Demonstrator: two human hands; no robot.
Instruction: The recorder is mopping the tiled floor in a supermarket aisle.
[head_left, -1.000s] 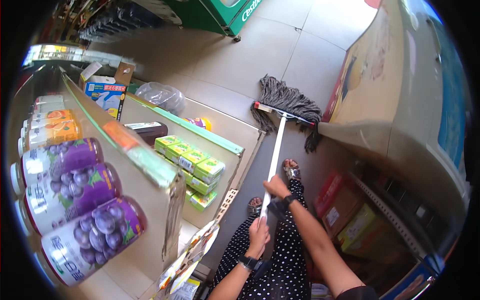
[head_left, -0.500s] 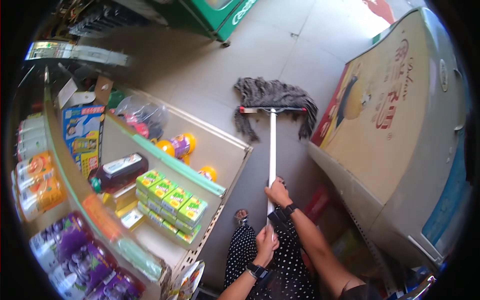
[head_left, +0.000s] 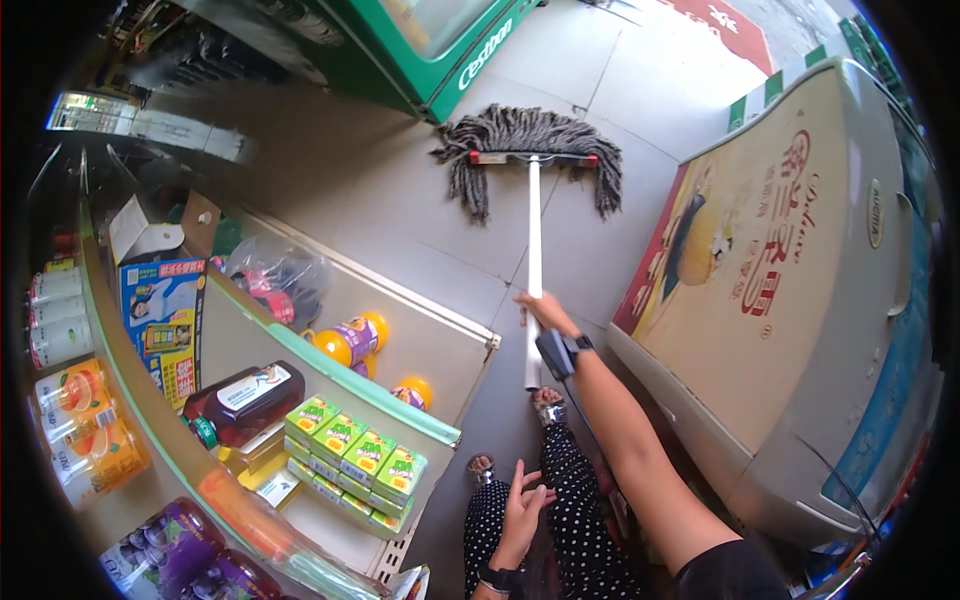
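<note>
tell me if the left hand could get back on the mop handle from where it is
Probably yes: the left hand hangs open and empty just below the mop handle, which the right hand holds, with nothing between them.

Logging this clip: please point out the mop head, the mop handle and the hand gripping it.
mop head (head_left: 528,158): head view, on the grey strands below the red bar.
mop handle (head_left: 534,235): head view, mid white shaft.
right hand (head_left: 545,312): head view, back of the hand.

right hand (head_left: 541,309): arm outstretched, fingers closed | left hand (head_left: 522,508): open, free
</note>
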